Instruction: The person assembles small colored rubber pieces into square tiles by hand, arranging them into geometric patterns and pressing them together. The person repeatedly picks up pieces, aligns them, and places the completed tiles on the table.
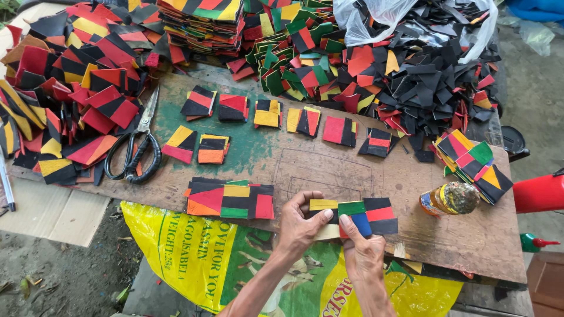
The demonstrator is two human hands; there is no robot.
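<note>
While one finished patchwork strip of coloured squares (230, 201) lies on the worn wooden bench (329, 170), left hand (301, 226) and right hand (361, 252) pinch a shorter strip (361, 214); heaps of loose patches (64, 88) remain unjoined.

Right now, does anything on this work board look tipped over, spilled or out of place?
Yes: the glue-caked bottle lies on its side near the board's right end. A plastic bag has spilled black scraps across the back. Otherwise the patches sit in orderly groups.
</note>
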